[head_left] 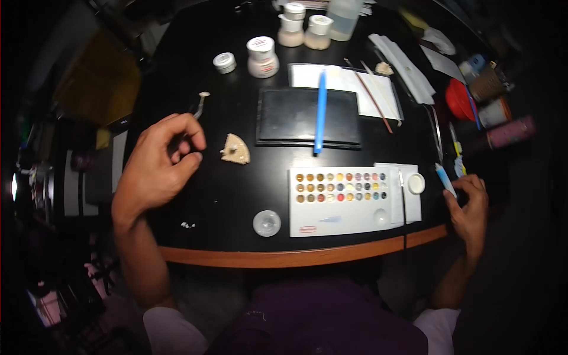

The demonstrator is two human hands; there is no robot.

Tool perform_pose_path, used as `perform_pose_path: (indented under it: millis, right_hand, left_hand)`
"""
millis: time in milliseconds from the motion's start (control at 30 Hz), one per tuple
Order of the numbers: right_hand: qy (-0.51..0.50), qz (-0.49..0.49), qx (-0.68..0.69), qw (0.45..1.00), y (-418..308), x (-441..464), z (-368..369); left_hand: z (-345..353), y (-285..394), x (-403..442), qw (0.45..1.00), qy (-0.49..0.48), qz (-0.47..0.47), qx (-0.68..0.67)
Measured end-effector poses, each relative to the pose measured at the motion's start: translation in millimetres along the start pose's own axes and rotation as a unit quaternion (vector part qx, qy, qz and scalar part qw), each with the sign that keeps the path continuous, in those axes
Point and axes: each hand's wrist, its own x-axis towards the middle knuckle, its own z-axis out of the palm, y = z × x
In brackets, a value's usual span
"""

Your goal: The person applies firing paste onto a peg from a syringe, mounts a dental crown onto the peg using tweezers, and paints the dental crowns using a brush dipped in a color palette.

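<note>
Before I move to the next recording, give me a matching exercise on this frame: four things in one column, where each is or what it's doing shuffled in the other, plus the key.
Column one
1. Blue pen-shaped tool
2. Right hand
3. Tan wedge-like piece
4. Clear round dish

Column two
A. Holding a small blue-and-white tube
B. Near the brown table edge, just left of the white palette
C. Lying across the flat black case
D. Between the left hand and the flat black case

Right pairs: 1-C, 2-A, 3-D, 4-B
</note>
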Motion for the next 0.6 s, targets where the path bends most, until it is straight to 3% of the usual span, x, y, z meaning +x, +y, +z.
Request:
perform_pose_path:
  millis: [67, 100, 167, 267, 367, 500, 600]
  right_hand:
    - [0.022, -0.031, 0.034, 0.999, 40.8, -6.5, -5.6]
    - [0.047, -0.019, 0.067, 0.996, 1.6, 2.3, 16.4]
    - [0.063, -0.038, 0.107, 0.991, -16.9, 1.9, 3.1]
    - [0.018, 0.043, 0.232, 0.972, -45.7, -2.9, -12.7]
    - [-0.035, -0.018, 0.291, 0.956, -83.4, 11.9, -7.5]
    - [-0.037, -0.111, 0.277, 0.954, -127.4, 37.8, 5.8]
    - [-0.051, -0.154, 0.261, 0.952, -159.2, 50.6, 9.5]
  left_hand:
    - [16.6, 34.4, -2.5, 0.999, 0.004, 0.003, 0.039]
    - [-9.3, -11.4, 7.5, 0.998, 0.018, 0.037, 0.055]
    - [-7.1, -14.3, 7.0, 0.997, 0.020, 0.039, 0.059]
    - [-1.5, -14.6, 2.9, 0.996, 0.010, 0.057, 0.063]
    - [3.5, -14.8, 5.2, 0.997, 0.004, 0.055, 0.062]
    - [8.9, -21.7, 9.8, 0.995, 0.011, 0.092, 0.036]
    - [11.2, -18.7, 9.6, 0.997, 0.010, 0.067, 0.042]
